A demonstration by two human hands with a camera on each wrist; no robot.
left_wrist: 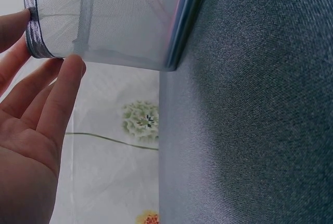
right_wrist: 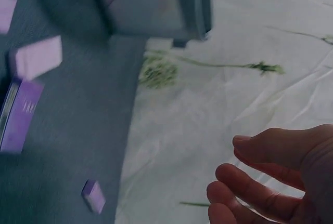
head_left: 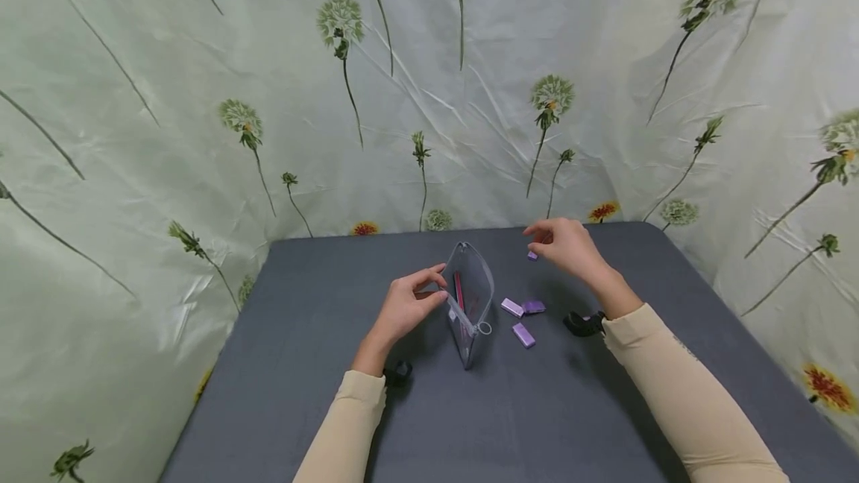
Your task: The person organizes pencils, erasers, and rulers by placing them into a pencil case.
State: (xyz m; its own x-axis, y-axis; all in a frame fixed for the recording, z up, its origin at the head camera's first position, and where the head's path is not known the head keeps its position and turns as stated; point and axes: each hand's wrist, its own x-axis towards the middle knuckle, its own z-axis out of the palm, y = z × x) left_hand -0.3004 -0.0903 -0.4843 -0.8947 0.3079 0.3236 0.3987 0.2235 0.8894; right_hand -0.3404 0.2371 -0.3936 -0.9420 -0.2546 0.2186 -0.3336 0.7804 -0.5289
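Observation:
A grey mesh zip pouch [head_left: 479, 283] stands upright on the dark table with its mouth spread. Through the mouth a red stick-like item [head_left: 459, 291] shows inside. My left hand [head_left: 411, 305] pinches the pouch's left rim; in the left wrist view, the fingers [left_wrist: 61, 96] lie along its zip edge. The right hand [head_left: 562, 244] hovers toward the back right with bent fingers, nothing between thumb and fingertips in the right wrist view. Below those fingertips a small purple block [right_wrist: 94, 197] lies on the table. Several purple and lilac blocks [head_left: 523, 335] lie just right of the pouch.
The dark grey table [head_left: 322, 304] meets a pale curtain [head_left: 295, 58] printed with dandelions along its back and sides. A round zip pull ring [head_left: 485, 328] hangs at the near end of the pouch's mouth. Black wrist straps [head_left: 582, 324] sit at the cuffs.

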